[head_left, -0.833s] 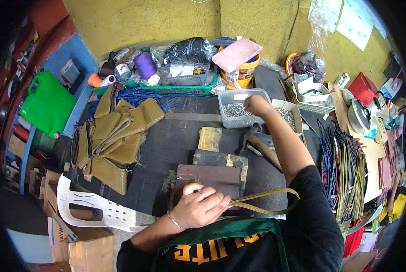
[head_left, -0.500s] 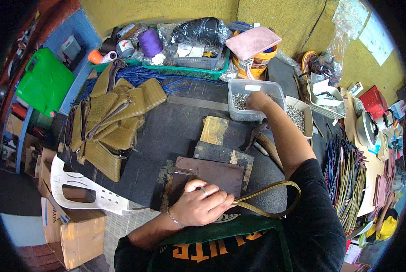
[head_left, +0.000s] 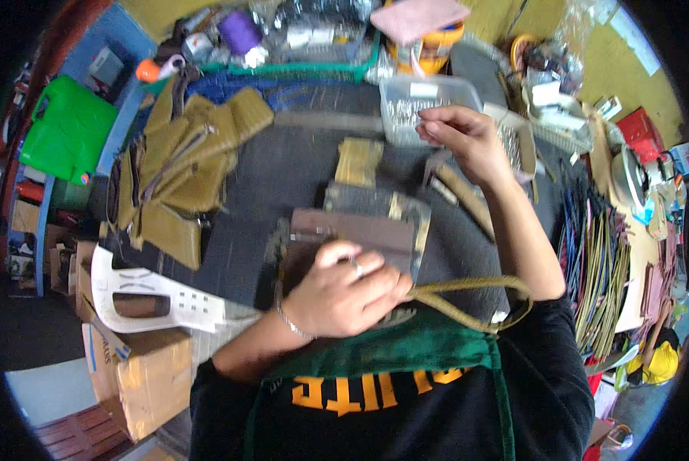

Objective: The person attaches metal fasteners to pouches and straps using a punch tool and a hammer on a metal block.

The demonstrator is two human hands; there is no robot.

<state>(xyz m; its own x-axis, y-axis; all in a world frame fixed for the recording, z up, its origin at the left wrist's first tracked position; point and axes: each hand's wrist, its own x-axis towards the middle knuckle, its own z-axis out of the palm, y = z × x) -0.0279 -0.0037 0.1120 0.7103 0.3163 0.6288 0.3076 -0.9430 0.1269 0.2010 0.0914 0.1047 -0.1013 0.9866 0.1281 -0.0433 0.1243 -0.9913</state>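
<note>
Far left on the dark worktop (head_left: 283, 177) sits a pile of olive-tan leather pieces (head_left: 183, 169), with a white cut-out template (head_left: 148, 296) nearer the body. The left hand (head_left: 344, 292) presses down, fingers curled, on a brown leather panel (head_left: 360, 230) at the middle of the bench, an olive strap (head_left: 475, 296) looping from under it. The right hand (head_left: 463, 138) hovers at the clear plastic box (head_left: 421, 104) of small metal parts, fingertips pinched together; whether they hold anything, I can't tell.
</note>
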